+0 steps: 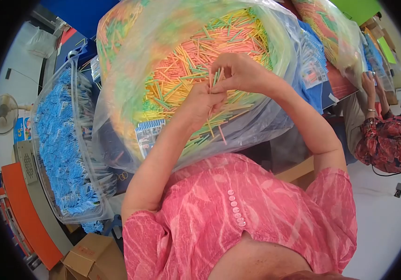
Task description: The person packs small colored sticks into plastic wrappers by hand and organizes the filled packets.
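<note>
My left hand (pixel 203 102) is closed around a small bunch of thin coloured sticks (pixel 211 84), with pink and green ends poking out above and below the fingers. My right hand (pixel 240 73) meets it from the right, its fingers curled and pinching at the upper ends of the same bunch. Under both hands lies a big clear plastic bag (pixel 116 88), wide open and heaped with loose pink, yellow and green sticks (pixel 177 70). Just left of my left forearm, a small printed packet with a blue striped edge (pixel 150 135) rests on the bag.
A clear plastic bin (pixel 77 186) full of blue striped packets (pixel 58 135) stands on the left. More packets (pixel 313 60) lie right of the bag. A second bag of sticks (pixel 326 32) is at upper right, near another person (pixel 387 140). A cardboard box (pixel 93 256) sits lower left.
</note>
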`<state>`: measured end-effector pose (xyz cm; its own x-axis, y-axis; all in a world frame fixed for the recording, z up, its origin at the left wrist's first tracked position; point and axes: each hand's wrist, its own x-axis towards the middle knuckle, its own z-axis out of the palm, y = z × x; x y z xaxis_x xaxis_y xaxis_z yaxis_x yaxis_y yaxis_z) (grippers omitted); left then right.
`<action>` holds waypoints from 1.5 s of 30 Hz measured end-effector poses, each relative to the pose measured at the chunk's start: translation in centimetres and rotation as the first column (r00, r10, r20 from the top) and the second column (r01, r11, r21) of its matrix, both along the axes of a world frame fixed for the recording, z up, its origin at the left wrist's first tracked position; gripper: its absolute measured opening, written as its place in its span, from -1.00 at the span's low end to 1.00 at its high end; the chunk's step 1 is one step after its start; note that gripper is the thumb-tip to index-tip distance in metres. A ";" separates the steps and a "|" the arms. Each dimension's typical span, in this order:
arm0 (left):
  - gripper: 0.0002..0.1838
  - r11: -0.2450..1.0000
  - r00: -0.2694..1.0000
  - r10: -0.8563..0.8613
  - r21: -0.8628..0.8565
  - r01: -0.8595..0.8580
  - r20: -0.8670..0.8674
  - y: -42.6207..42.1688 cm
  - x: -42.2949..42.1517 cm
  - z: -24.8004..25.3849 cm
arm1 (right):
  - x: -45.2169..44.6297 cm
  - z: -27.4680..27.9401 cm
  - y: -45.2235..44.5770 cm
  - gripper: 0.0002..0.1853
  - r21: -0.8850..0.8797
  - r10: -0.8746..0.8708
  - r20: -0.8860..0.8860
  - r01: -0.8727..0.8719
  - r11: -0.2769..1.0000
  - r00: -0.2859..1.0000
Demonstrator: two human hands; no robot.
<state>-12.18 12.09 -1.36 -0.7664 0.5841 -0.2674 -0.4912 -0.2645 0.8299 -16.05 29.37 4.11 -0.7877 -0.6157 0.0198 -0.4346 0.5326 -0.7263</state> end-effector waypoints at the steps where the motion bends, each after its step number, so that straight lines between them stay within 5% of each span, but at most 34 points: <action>1: -0.92 0.999 1.000 0.018 -0.044 -0.018 -0.002 -0.2 0.3 -0.3 | 0.3 -0.3 0.0 -0.70 0.001 -0.001 0.001 0.001 1.000 1.000; 4: -0.94 0.994 0.999 0.026 -0.108 -0.029 -0.034 -0.8 1.1 0.1 | 1.5 -1.9 -0.4 -0.62 -0.176 0.000 0.018 0.003 0.984 1.000; 6: -0.92 0.992 0.998 0.009 -0.124 -0.017 -0.064 -0.9 1.9 0.7 | 3.5 -3.1 -1.3 -0.58 -0.258 0.098 -0.164 -0.139 0.956 0.981; 8: -0.91 0.972 0.999 0.029 -0.232 -0.023 0.023 -0.9 3.0 1.5 | 4.0 -3.2 -1.2 -0.62 -0.359 0.075 -0.054 -0.089 0.929 0.996; 11: -0.81 0.922 0.988 0.124 -0.357 -0.150 -0.094 -0.9 3.8 1.2 | 2.6 -2.4 1.6 -0.63 -0.207 -0.147 0.087 0.163 0.965 0.985; 13: -0.77 0.874 0.971 0.186 -0.426 -0.233 -0.151 -1.8 3.7 1.2 | 1.0 -3.9 3.9 -0.75 0.231 -0.091 -0.376 0.188 0.955 0.922; 16: -0.69 0.930 0.962 0.258 -0.294 -0.221 0.093 -2.9 3.4 1.1 | 0.2 -5.9 3.7 -0.86 0.376 -0.022 -0.535 0.261 0.889 0.844; 18: -0.70 0.960 0.944 0.277 -0.083 -0.266 0.179 -2.9 3.4 0.6 | -0.2 -6.7 3.6 -0.88 0.376 -0.017 -0.554 0.269 0.887 0.832; 23: -0.69 0.913 0.896 0.408 -0.075 -0.401 0.174 -1.2 3.3 0.9 | -0.4 -5.8 4.0 -0.86 0.360 -0.045 -0.575 0.302 0.883 0.817; 25: -0.67 0.891 0.875 0.453 -0.077 -0.447 0.169 -0.6 3.3 1.1 | 1.2 -3.3 3.1 -0.85 0.179 -0.251 -0.359 0.330 0.927 0.899; 32: -0.58 0.873 0.866 0.488 -0.062 -0.484 0.111 0.1 3.0 -1.8 | 6.3 -2.5 -3.1 -0.82 -0.024 -0.222 -0.283 0.224 0.974 0.933; 34: -0.56 0.845 0.835 0.534 -0.061 -0.531 0.129 0.1 3.3 -1.5 | 6.9 -2.1 -3.6 -0.87 -0.218 -0.316 0.009 0.310 0.925 0.949; 35: -0.57 0.811 0.796 0.579 -0.023 -0.585 0.178 0.2 3.3 -1.3 | 7.2 -2.6 -4.0 -0.87 -0.217 -0.326 0.006 0.319 0.922 0.945; 37: -0.59 0.776 0.759 0.611 0.019 -0.631 0.227 0.2 3.4 -1.3 | 7.5 -4.3 -4.8 -0.90 -0.295 -0.339 -0.324 0.246 0.923 0.883; 40: -0.60 0.750 0.728 0.605 0.078 -0.657 0.322 0.0 3.5 -1.8 | 8.1 -4.9 -5.5 -0.93 -0.407 -0.346 -0.460 0.152 0.901 0.817; 45: -0.58 0.797 0.789 0.517 0.148 -0.585 0.332 0.7 4.2 1.0 | 8.5 -3.3 -4.1 -0.89 -0.421 -0.421 -0.186 0.315 0.851 0.888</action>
